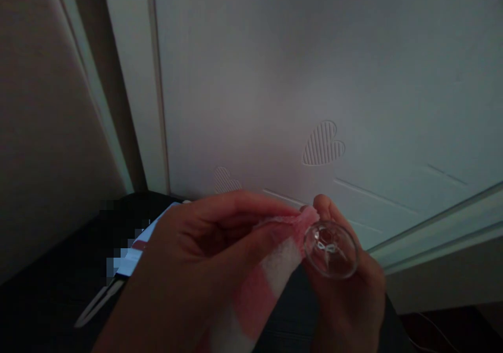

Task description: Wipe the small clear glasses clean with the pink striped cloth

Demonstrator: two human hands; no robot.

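Between thumb and fingers, my left hand (212,253) pinches a pink and white checked cloth (259,295), which hangs down below it. The bunched top of the cloth touches the left side of a clear, round, glass-like piece (331,250). My right hand (349,285) is closed around that clear piece from behind and the right, its round rim facing the camera. The part of the piece behind the rim is hidden by the fingers and the cloth.
A lit screen or bright flat object (145,238) lies at the left on the dark surface (47,269), with a pale thin object (96,303) beside it. Behind stands a white panel (243,91) with embossed hearts. A thin cable (434,327) runs at the lower right.
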